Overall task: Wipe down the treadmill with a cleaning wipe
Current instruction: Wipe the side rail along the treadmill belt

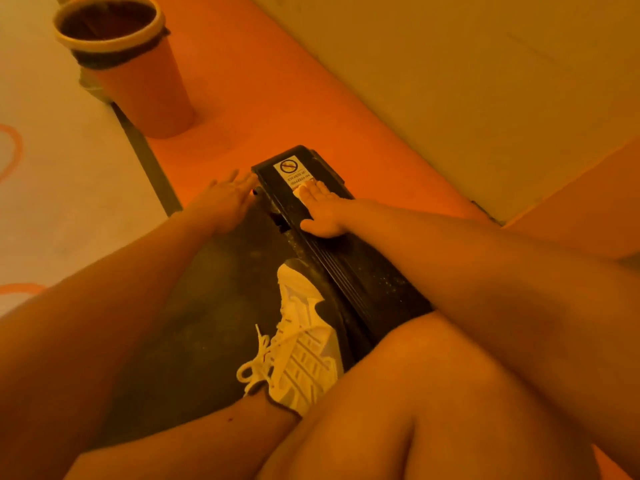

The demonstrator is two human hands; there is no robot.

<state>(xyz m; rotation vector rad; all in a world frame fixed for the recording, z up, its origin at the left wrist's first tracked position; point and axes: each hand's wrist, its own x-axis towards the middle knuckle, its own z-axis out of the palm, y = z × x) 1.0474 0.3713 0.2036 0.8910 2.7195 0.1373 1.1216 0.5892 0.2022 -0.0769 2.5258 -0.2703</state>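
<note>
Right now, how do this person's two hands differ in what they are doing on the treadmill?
The right hand presses a white wipe onto the black side rail. The left hand rests at the far end of the belt with no wipe visible under it. The right hand's fingers lie together, while the left hand's fingers are spread. Both hands are flat, palm down and reaching forward.

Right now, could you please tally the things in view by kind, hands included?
hands: 2 (left hand, right hand)
cleaning wipe, under the right hand: 1
treadmill: 1
waste bin: 1
white shoe: 1
warning sticker: 1
Total: 7
</note>
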